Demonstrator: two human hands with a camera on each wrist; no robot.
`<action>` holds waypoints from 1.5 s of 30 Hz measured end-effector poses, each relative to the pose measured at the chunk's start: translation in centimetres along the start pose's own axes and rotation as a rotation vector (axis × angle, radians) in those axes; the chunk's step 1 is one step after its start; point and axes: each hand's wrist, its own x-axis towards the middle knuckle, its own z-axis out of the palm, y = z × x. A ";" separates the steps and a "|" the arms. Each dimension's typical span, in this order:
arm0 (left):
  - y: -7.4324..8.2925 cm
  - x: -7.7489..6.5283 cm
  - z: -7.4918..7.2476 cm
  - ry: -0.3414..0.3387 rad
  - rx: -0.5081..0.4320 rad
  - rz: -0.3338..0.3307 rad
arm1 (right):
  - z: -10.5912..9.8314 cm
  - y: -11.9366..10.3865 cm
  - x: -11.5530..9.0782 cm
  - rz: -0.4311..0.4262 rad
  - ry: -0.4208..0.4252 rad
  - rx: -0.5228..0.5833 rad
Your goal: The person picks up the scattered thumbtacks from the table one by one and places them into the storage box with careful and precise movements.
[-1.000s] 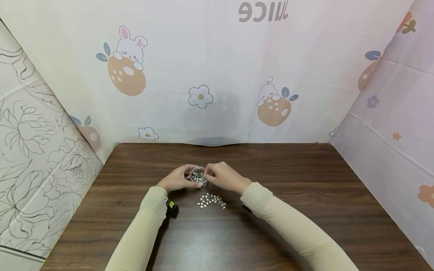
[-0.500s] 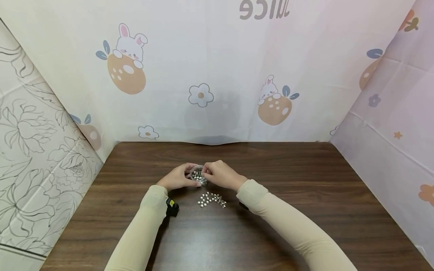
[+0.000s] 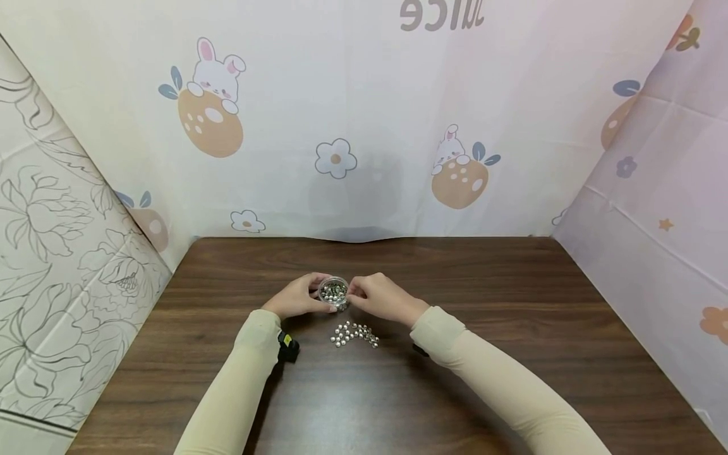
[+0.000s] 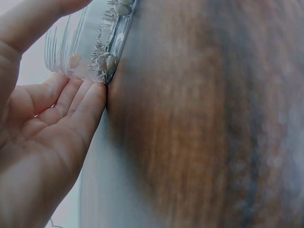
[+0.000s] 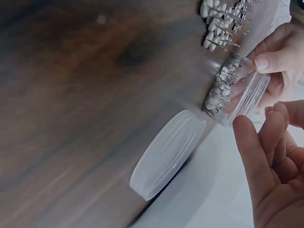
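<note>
My left hand (image 3: 298, 297) grips a clear round plastic jar (image 5: 251, 97), with fingers and thumb around its side. Silver thumbtacks (image 5: 222, 88) lie in a layer at the jar's bottom, and their pins show in the left wrist view. At the jar's right rim is my right hand (image 3: 383, 300), its fingertips close beside the opening. In the right wrist view its index finger reaches forward while the others bend; I cannot tell whether a tack is pinched there. More loose thumbtacks (image 3: 354, 333) lie on the table just in front of the jar, many with pins up.
A shallow translucent lid (image 5: 168, 156) lies beside the jar in the right wrist view. All this stands on a dark wooden table (image 3: 483, 278). Printed curtains (image 3: 387, 114) hang behind it and at both sides.
My right hand dipped over the jar's opening half a second ago and has since drawn back to the right, uncovering the tacks inside. My left hand and the jar have stayed put.
</note>
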 end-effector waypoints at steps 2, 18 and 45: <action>0.0 0.1 0.0 0.002 0.000 0.007 | 0.0 0.1 -0.5 0.000 -0.004 -0.006; 1.8 -1.0 -0.1 -0.022 -0.011 0.037 | 0.7 1.1 -4.6 -0.040 -0.054 -0.064; 0.1 -0.2 0.0 -0.002 0.001 0.009 | 0.9 1.1 -6.4 -0.052 -0.156 -0.077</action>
